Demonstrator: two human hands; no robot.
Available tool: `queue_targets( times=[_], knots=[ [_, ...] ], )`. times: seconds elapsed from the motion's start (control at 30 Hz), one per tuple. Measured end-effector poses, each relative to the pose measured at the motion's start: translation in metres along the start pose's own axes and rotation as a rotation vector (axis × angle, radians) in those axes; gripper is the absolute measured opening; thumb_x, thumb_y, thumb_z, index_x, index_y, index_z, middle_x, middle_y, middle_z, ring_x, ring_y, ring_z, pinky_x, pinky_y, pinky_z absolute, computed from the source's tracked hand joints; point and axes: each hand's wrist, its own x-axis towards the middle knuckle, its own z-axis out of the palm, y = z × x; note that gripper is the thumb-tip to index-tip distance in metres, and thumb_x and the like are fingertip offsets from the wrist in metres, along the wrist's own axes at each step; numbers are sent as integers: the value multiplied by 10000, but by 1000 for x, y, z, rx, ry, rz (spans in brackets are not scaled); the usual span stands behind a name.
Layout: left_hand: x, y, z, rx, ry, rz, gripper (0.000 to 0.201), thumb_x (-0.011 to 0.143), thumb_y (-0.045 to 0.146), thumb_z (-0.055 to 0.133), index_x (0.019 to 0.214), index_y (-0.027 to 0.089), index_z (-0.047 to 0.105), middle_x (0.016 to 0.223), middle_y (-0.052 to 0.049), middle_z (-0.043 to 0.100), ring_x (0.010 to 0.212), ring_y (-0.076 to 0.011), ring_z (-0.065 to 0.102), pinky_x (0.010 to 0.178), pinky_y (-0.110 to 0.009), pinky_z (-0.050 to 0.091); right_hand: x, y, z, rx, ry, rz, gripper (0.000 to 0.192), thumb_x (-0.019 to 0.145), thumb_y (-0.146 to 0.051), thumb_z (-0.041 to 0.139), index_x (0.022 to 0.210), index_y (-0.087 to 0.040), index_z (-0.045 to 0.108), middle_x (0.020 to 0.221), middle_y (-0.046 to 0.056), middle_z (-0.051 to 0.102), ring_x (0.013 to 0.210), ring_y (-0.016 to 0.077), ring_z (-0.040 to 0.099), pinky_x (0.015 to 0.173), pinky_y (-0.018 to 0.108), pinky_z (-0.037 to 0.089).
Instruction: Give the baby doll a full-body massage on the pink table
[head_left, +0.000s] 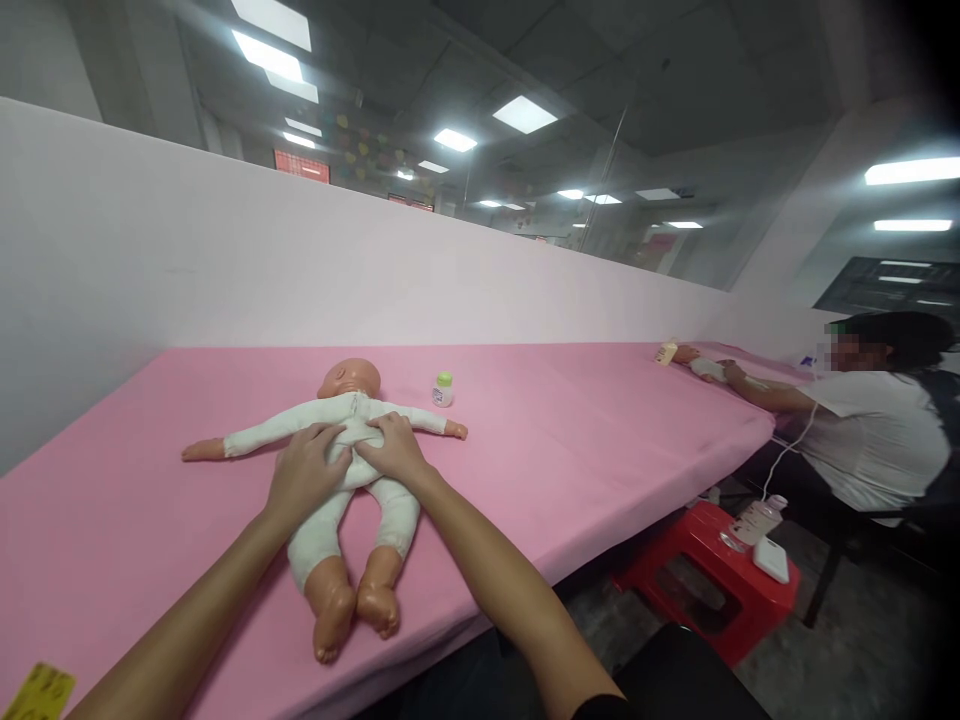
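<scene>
A baby doll [364,405] with a white cloth body lies face down on the pink-covered table, its head turned to one side and arms spread out. My left hand [309,465] is on the left of its back, fingers bent and thumb toward the middle. Opposite it, my right hand [394,447] grips the right of the back in the same way. The cloth is creased between the two thumbs. Beyond the doll's right-hand arm stands a small bottle with a green cap [443,390].
The pink tablecloth [555,440] runs back to a white partition [375,270]. At the far right a person in a white shirt [862,430] handles another doll [705,367]. A red stool [705,580] holds a bottle [757,520] and a white device [771,560]. A yellow label [41,692] is at lower left.
</scene>
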Motion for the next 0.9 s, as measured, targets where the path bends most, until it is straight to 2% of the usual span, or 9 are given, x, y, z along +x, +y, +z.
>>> queue_targets(
  times=[0.17, 0.27, 0.43, 0.7, 0.8, 0.9],
  knots=[
    [1, -3, 1, 6, 30, 19, 411, 921, 414, 490, 1216, 203, 683, 1278, -104, 692, 1217, -340, 606, 938, -462, 495, 1, -1, -1, 2, 15, -13, 245, 806, -352, 763, 1002, -214, 708, 1077, 81, 674, 1132, 282, 622, 985, 411, 557],
    [1, -5, 3, 23, 53, 23, 367, 911, 416, 503, 1149, 198, 676, 1206, -109, 706, 1164, -339, 617, 915, -459, 489, 1, -1, -1, -6, 15, -3, 222, 805, -357, 765, 969, -227, 689, 1071, 77, 663, 1123, 277, 622, 973, 402, 557],
    [1, -3, 2, 19, 53, 4, 396, 905, 423, 502, 1179, 191, 669, 1208, -123, 695, 1155, -346, 613, 947, -472, 474, -2, 0, -1, 29, 23, 3, 275, 819, -388, 754, 1051, -260, 680, 1143, 68, 659, 1161, 255, 621, 1029, 371, 527],
    [0, -1, 2, -54, 17, 28, 522, 942, 428, 457, 1386, 216, 633, 1432, -117, 608, 1333, -347, 520, 1101, -497, 411, -2, 3, 2, 23, 38, 11, 442, 817, -374, 769, 1234, -257, 678, 1231, 99, 652, 1254, 281, 596, 1077, 407, 506],
    [0, 1, -1, -27, -2, 21, 512, 947, 436, 446, 1359, 209, 648, 1416, -121, 624, 1317, -351, 539, 1054, -485, 441, 0, 5, 2, -2, 26, -3, 416, 842, -398, 757, 1225, -251, 691, 1226, 96, 662, 1246, 280, 608, 1075, 415, 512],
    [2, 4, -6, 12, -31, -14, 468, 934, 456, 461, 1235, 186, 698, 1273, -125, 700, 1200, -358, 609, 934, -458, 486, 2, 7, 2, 21, 17, -12, 341, 840, -383, 768, 1142, -233, 716, 1170, 83, 690, 1183, 263, 640, 1045, 393, 524]
  ],
)
